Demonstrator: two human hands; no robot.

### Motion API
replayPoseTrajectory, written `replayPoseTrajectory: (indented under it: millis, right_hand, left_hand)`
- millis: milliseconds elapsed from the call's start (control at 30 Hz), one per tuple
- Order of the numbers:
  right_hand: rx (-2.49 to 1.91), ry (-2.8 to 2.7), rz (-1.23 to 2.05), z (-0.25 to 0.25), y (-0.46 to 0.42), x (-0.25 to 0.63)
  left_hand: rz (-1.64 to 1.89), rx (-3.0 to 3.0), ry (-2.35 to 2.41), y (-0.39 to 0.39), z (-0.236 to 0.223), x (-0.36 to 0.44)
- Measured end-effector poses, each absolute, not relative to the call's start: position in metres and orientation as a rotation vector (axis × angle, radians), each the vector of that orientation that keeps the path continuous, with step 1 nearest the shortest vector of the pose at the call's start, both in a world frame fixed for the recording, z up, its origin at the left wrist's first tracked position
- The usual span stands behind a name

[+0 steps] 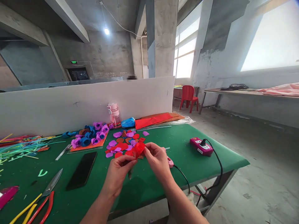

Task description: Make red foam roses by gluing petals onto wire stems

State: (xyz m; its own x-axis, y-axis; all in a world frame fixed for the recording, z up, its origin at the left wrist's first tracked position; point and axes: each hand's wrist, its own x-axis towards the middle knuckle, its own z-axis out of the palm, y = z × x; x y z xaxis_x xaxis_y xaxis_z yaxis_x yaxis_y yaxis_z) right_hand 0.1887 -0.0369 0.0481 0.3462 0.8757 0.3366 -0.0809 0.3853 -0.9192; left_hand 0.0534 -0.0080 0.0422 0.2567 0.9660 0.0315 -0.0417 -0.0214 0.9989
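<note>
The fingers [125, 159] of the left hand [116, 173] and the right hand [159, 159] are clamped on a red craft flower [139, 148], which is held up over the green surface [179, 174]; just behind it, loose petals [122, 146] in red, purple and brown are scattered; to their left, purple and blue craft flowers [85, 142] are bunched on an orange sheet [100, 144], and nearer, a black phone [81, 171] is laid flat

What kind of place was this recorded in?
Probably a small craft workshop in a bare concrete building: a green worktable holds finished paper-like flowers, loose cut petals and scissors.
</note>
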Motion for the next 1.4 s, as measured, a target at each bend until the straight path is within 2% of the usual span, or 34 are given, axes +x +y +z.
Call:
replayPoseTrajectory:
  millis: [533,1400]
  right_hand:
    - [-0.902,-1.007,0.902,0.0553,-0.0424,0.1895]
    - [-0.885,-1.001,0.905,0.0563,-0.0449,0.1888]
  left_hand:
    - [1.034,1.308,0.975,-0.0094,0.0463,0.0532]
    - [1.04,1.308,0.967,-0.0125,0.0493,0.0529]
